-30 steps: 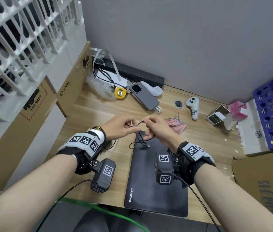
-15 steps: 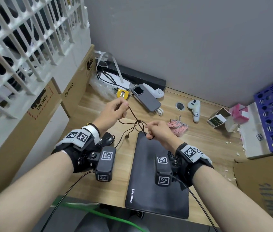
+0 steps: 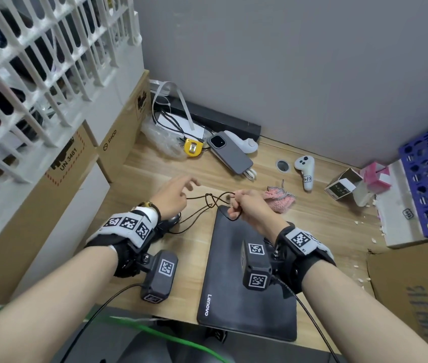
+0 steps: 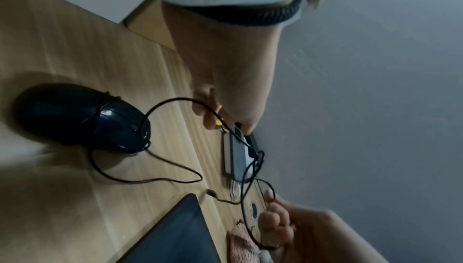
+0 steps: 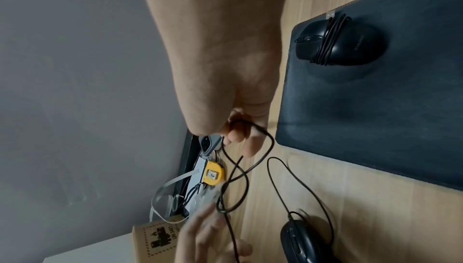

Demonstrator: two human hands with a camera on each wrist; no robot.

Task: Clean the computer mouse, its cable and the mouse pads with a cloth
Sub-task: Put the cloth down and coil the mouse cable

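- The step in hand looks like untangling the mouse cable [image 3: 209,203], which crosses itself in a loose knot in the air between the two hands.
- The right hand [image 3: 249,208] has its fingers curled round a loop of the cable and should hold that end steady as the anchor.
- The left hand [image 3: 173,195] has its fingers spread and relaxed; the cable runs by its fingertips, but whether they pinch it I cannot tell (the wrist views are blurred there).
- Better to feed slack toward the crossing and open the loop than to pull the hands apart, which would likely tighten it.
- The mouse [image 4: 82,116] lies on the desk under the left wrist, its lead trailing up to the knot; lift gently so it is not dragged.
- The pink cloth [image 3: 279,199] lies just beyond the right hand, beside the black mouse pad [image 3: 236,279], in easy reach for wiping once the cable runs straight.
- A second mouse [image 5: 338,43], cable wrapped round it, sits on the pad.
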